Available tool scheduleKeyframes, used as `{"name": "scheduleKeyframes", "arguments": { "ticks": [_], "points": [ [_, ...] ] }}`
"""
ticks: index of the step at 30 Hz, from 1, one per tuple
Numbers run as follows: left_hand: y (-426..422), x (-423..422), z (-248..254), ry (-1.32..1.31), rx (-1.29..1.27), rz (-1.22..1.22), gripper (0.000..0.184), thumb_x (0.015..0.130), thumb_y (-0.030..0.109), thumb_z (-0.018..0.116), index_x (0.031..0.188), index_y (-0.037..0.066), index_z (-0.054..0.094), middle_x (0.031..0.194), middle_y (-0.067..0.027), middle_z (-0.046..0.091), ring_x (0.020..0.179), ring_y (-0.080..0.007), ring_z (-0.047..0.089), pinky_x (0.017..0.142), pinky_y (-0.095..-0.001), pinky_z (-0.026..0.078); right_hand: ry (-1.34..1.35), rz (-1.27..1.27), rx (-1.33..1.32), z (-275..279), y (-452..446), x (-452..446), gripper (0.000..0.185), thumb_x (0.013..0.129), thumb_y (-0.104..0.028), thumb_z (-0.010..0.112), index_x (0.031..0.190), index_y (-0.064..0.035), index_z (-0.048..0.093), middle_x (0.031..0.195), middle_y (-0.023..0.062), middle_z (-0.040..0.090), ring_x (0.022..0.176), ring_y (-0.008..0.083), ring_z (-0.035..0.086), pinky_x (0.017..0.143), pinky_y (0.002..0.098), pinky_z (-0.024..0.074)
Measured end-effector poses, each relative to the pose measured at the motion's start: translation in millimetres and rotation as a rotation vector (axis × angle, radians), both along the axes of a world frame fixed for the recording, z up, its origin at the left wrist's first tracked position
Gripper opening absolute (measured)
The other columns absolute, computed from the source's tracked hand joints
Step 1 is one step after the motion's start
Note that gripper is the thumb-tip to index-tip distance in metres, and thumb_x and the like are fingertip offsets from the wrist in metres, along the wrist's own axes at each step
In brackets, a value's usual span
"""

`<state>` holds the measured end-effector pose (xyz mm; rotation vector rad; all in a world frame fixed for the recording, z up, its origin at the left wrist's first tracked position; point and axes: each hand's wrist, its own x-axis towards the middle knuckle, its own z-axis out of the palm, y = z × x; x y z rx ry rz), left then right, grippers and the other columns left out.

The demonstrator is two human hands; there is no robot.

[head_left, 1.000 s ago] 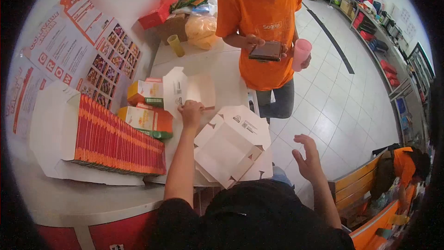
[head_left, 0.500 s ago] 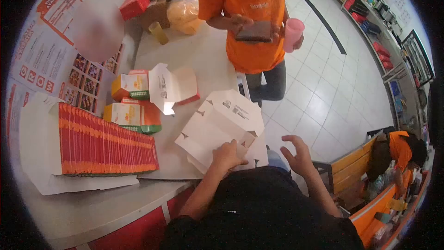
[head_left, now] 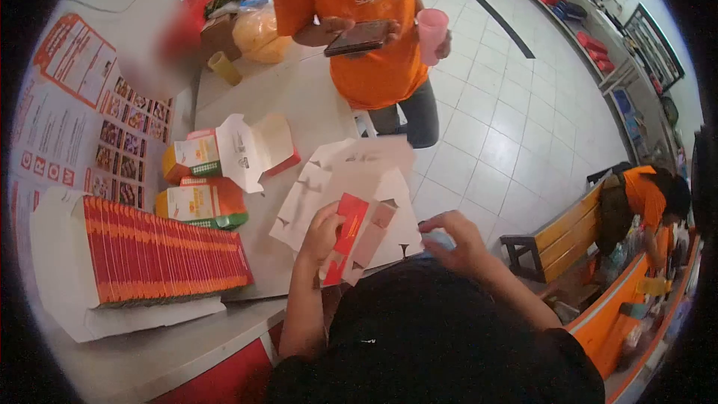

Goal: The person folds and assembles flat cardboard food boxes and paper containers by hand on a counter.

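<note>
The left hand [head_left: 320, 235] grips the carton's red wall [head_left: 350, 226]; a light pinch best spares the creases. The right hand [head_left: 458, 243], at the carton's three o'clock, seems released.

L hand [head_left: 321, 233] fingertips partly hidden by red-sided carton [head_left: 360, 236]; co-worker's [head_left: 374, 52] head cut off up top; poster [head_left: 67, 116] fine txt illegible.

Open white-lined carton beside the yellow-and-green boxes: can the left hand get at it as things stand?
Probably, but not freely: the open white-lined carton looks near enough, yet the left hand grips a red-panelled carton and would likely need to release it first.
</note>
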<state>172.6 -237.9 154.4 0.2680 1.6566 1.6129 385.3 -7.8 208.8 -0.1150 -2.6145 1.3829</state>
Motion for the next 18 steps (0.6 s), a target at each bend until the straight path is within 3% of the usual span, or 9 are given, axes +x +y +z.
{"name": "scheduleKeyframes", "arguments": {
  "ticks": [2,3,4,6,9,12,13,16,18],
  "points": [
    [37,33,55,-0.165,0.073,0.234,0.032,0.107,0.026,0.053,0.116,0.000,0.067,0.104,-0.0066,0.071,0.091,-0.0119,0.064,0.082,-0.0292,0.053,0.187,0.123,0.029,18,-17,-7,0.057,0.087,-0.026,0.081,0.135,-0.0076,0.056,0.140,0.0166,0.059,0.131,0.0359,0.055,0.107,0.0497,0.0427],
    [44,32,40,-0.163,0.207,-0.013,0.035,0.110,0.032,0.051,0.119,0.001,0.064,0.106,-0.0081,0.069,0.094,-0.0142,0.065,0.084,-0.0287,0.053,0.305,0.213,0.046,27,-25,-13,0.070,0.087,-0.030,0.082,0.146,-0.0107,0.049,0.150,0.0169,0.052,0.137,0.0375,0.050,0.111,0.0544,0.0385],
    [57,42,50,-0.197,0.258,0.059,0.034,0.110,0.031,0.051,0.122,0.002,0.063,0.108,-0.0079,0.068,0.096,-0.0152,0.065,0.085,-0.0294,0.053,0.287,0.274,0.155,38,-30,-15,0.085,0.080,-0.037,0.085,0.150,-0.0084,0.044,0.160,0.0153,0.042,0.143,0.0415,0.042,0.114,0.0586,0.0344],
    [84,74,71,-0.277,0.359,0.178,0.032,0.110,0.029,0.052,0.126,0.003,0.059,0.112,-0.0077,0.066,0.099,-0.0172,0.066,0.086,-0.0308,0.055,0.449,0.126,0.336,19,-33,-12,0.079,0.085,-0.038,0.082,0.149,-0.0093,0.046,0.152,0.0189,0.046,0.139,0.0435,0.045,0.114,0.0585,0.0337],
    [103,108,69,-0.441,0.582,0.093,0.035,0.106,0.026,0.058,0.134,0.004,0.052,0.124,-0.0123,0.062,0.108,-0.0234,0.067,0.093,-0.0365,0.059,0.483,-0.152,0.409,15,-17,4,0.067,0.085,-0.035,0.081,0.141,-0.0084,0.056,0.143,0.0182,0.049,0.136,0.0433,0.046,0.112,0.0577,0.0372],
    [119,135,68,-0.468,0.594,0.046,0.025,0.106,0.008,0.054,0.131,0.006,0.055,0.121,-0.0100,0.064,0.106,-0.0227,0.067,0.087,-0.0359,0.061,0.389,-0.445,0.463,37,-9,20,0.057,0.085,-0.034,0.080,0.132,-0.0070,0.064,0.133,0.0174,0.052,0.132,0.0416,0.049,0.109,0.0566,0.0400],
    [123,132,59,-0.528,0.613,0.007,0.027,0.104,0.006,0.058,0.131,0.006,0.055,0.122,-0.0108,0.064,0.107,-0.0236,0.067,0.084,-0.0310,0.062,0.328,-0.519,0.490,44,-8,25,0.054,0.087,-0.034,0.078,0.133,-0.0106,0.066,0.136,0.0175,0.054,0.130,0.0427,0.050,0.108,0.0579,0.0399],
    [136,122,49,-0.633,0.538,-0.139,0.029,0.104,0.011,0.060,0.132,0.006,0.055,0.122,-0.0107,0.064,0.107,-0.0235,0.067,0.081,-0.0271,0.061,0.328,-0.449,0.580,39,-6,43,0.047,0.089,-0.034,0.075,0.133,-0.0161,0.069,0.140,0.0177,0.055,0.132,0.0428,0.049,0.108,0.0603,0.0384],
    [140,122,37,-0.670,0.542,-0.187,0.030,0.106,0.014,0.057,0.134,0.006,0.054,0.121,-0.0120,0.066,0.108,-0.0244,0.067,0.088,-0.0324,0.060,0.254,-0.468,0.620,41,-11,59,0.044,0.090,-0.034,0.073,0.132,-0.0197,0.070,0.143,0.0173,0.055,0.132,0.0429,0.049,0.107,0.0611,0.0379]
  ]
}}
